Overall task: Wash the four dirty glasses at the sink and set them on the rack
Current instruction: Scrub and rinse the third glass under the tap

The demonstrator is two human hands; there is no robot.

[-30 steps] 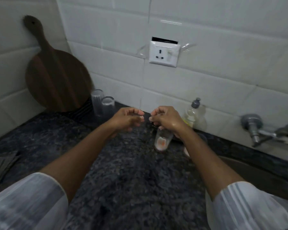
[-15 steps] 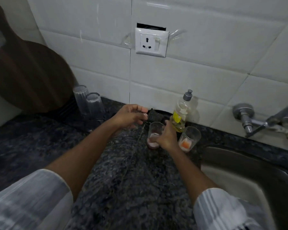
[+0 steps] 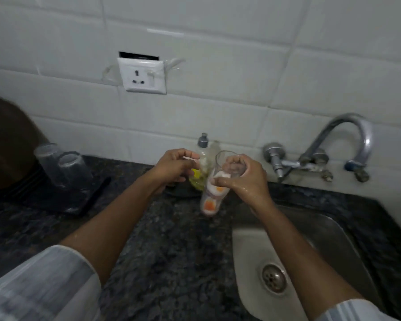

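My right hand [image 3: 248, 181] is shut on a dirty glass [image 3: 218, 189] with white and orange residue at its bottom, held tilted above the counter by the sink's left edge. Right below it, a second dirty glass [image 3: 209, 206] with orange residue stands on the dark counter. My left hand [image 3: 173, 169] hovers loosely curled just left of them and holds nothing. Two clear glasses [image 3: 48, 158] [image 3: 72, 166] stand upside down on the dark rack [image 3: 63, 200] at the far left. The steel sink [image 3: 329, 237] lies to the right.
A dish soap bottle [image 3: 203, 144] stands against the wall behind my hands. The curved tap [image 3: 354, 133] juts from the tiled wall above the sink, whose drain [image 3: 273, 278] is bare. A wall socket [image 3: 142, 76] sits above. A wooden board [image 3: 7, 144] leans at far left.
My right hand has taken one dirty glass off the counter and lifted it. The view has swung right, bringing the sink and tap in. My left hand has stayed near the bottle.
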